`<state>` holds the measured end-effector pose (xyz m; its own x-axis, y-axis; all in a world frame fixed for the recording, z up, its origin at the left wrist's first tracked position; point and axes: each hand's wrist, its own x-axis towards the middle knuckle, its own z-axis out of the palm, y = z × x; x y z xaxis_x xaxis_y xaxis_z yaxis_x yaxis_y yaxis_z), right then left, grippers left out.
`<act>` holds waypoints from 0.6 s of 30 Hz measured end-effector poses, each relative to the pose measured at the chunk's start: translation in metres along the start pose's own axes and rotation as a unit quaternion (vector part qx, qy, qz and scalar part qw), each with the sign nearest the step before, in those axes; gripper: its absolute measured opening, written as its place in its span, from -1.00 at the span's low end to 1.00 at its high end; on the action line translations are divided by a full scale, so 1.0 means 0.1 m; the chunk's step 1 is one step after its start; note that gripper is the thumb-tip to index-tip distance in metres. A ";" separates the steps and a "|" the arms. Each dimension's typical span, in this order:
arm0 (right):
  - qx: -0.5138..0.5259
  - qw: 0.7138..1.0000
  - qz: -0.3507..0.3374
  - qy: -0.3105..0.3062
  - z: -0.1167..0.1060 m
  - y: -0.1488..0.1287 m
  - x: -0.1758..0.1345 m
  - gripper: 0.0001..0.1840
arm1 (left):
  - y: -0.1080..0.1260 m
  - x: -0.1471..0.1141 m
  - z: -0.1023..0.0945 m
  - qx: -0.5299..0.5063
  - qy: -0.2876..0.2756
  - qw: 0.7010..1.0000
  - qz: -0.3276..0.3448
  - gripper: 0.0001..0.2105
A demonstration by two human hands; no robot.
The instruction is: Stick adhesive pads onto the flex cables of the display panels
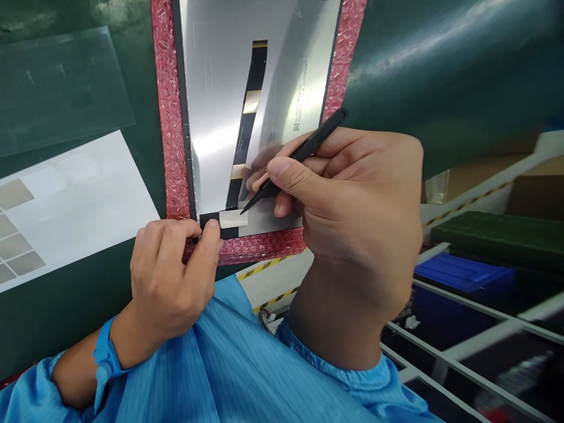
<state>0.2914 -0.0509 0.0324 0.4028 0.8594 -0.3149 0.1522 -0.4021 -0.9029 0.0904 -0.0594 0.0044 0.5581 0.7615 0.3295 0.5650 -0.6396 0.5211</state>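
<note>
A silver-backed display panel [211,111] lies face down with a black flat ribbon cable [247,126] running along it. At the panel's near edge, a pale sticker [233,219] sits by the cable's lower end, partly over a black strip [230,232]. My left hand [176,270] grips the panel's near left corner, its thumb pressed on the black strip beside the sticker and its fingers curled at the edge. Between the thumb and fingers of my right hand [352,194] are black tweezers [311,144], their tip pointing down at the sticker's upper right part.
Pink bubble wrap [166,111] lies under the panel on a dark green mat [423,76]. To the left are a white sheet [83,194] with several greyish stickers [20,238] and a clear film [61,88]. A blue bin [462,273] stands beyond metal rails at lower right.
</note>
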 end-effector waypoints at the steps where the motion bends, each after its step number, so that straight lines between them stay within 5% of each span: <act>1: 0.000 1.000 -0.001 -0.001 0.00 0.00 0.00 -0.80 | 0.00 0.00 0.00 0.001 0.000 1.000 0.000 -0.76; 18: 0.018 1.000 -0.001 0.023 0.05 -0.02 0.02 -0.81 | 0.01 0.01 0.01 -0.003 0.013 1.000 0.003 -0.76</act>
<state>0.2875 -0.0473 0.0319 0.4432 0.8448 -0.2997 0.1201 -0.3873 -0.9141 0.0924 -0.0593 0.0047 0.5446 0.7607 0.3532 0.5578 -0.6431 0.5247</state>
